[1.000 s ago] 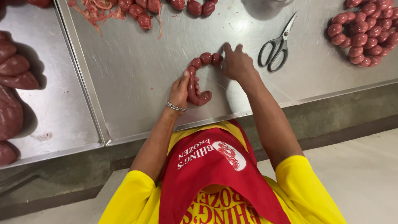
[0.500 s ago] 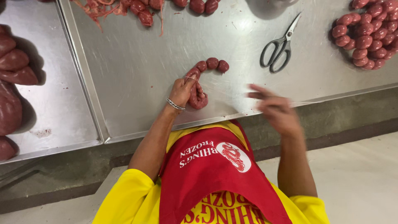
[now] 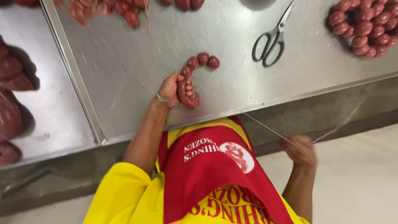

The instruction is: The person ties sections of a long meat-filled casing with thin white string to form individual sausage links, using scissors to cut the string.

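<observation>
The sausage string (image 3: 191, 79) lies near the front edge of the steel worktop (image 3: 232, 37), about in the middle of its length. I see that three small round links at its far end are already tied off, and they curve away toward the back edge. The longer, thicker part nearer the front edge is not yet divided, so I judge the tying of this string is just begun and most of it remains.

My left hand (image 3: 176, 88) is closed around this thick part, with the fingers wrapped over it and pressing it on the worktop. My right hand (image 3: 299, 149) is off the worktop, below its front edge, and it is blurred; it seems to pinch the end of a thin thread (image 3: 269, 129), which runs tight from the sausage over the front edge to this hand. I cannot tell exactly how the fingers grip it.

Scissors (image 3: 273, 39) lie closed in the back right part, apart from the string. At the right back corner there is a heap of finished round links (image 3: 365, 27). More links and loose casing (image 3: 112, 8) lie along the back edge on the left. On the neighbouring tray (image 3: 54, 120) on the left side lie big dark red pieces of meat (image 3: 12, 99).
</observation>
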